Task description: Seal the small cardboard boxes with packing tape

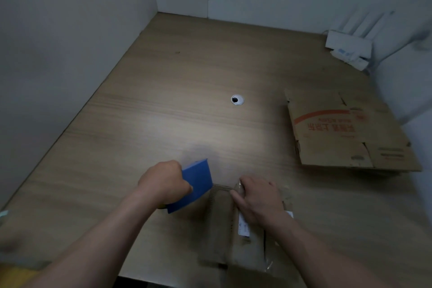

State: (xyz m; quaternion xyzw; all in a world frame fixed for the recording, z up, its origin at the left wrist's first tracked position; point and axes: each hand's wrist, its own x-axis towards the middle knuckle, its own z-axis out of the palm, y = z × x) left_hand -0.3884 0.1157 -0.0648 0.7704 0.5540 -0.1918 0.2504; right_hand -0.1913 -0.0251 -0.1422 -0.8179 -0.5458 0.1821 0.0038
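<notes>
L hand (163, 182) is fisted round a blue tape dispenser (196, 184), blade end touching the far L corner of the box (219, 224). Box sits at the table's (187, 100) near edge, centre-right, long axis running straight away from the person, near end over the table edge. R hand (257, 201) is on top of the box's far end, fingers bent over it, holding it down. Wall close on L. Bare wood ahead, w/ a cable hole (237, 100) mid-table. Flattened carton (346, 133) well apart to the R, white device (348, 47) in the far R corner.
</notes>
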